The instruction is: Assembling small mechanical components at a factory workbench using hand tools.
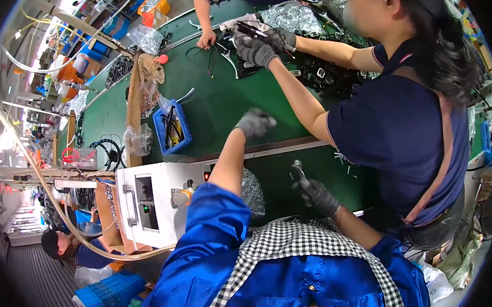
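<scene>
My left hand (255, 123), in a grey glove, reaches out over the green work surface (215, 104), above its near rail. Motion smears its fingers, so I cannot tell whether they hold anything. Closer to my body, my right hand (318, 196), gloved in dark grey, is closed around a metal wrench (298, 167). The wrench's rounded head points up and away from me, over the near green strip. Small loose screws (347, 162) lie on that strip, to the right of the wrench.
A blue bin (186, 134) with tools stands left of my left hand. Beside my left arm is a white machine box (125, 175). A co-worker (405, 135) on the right handles dark cabled parts (251, 30); another person's hand (206, 38) is across the table.
</scene>
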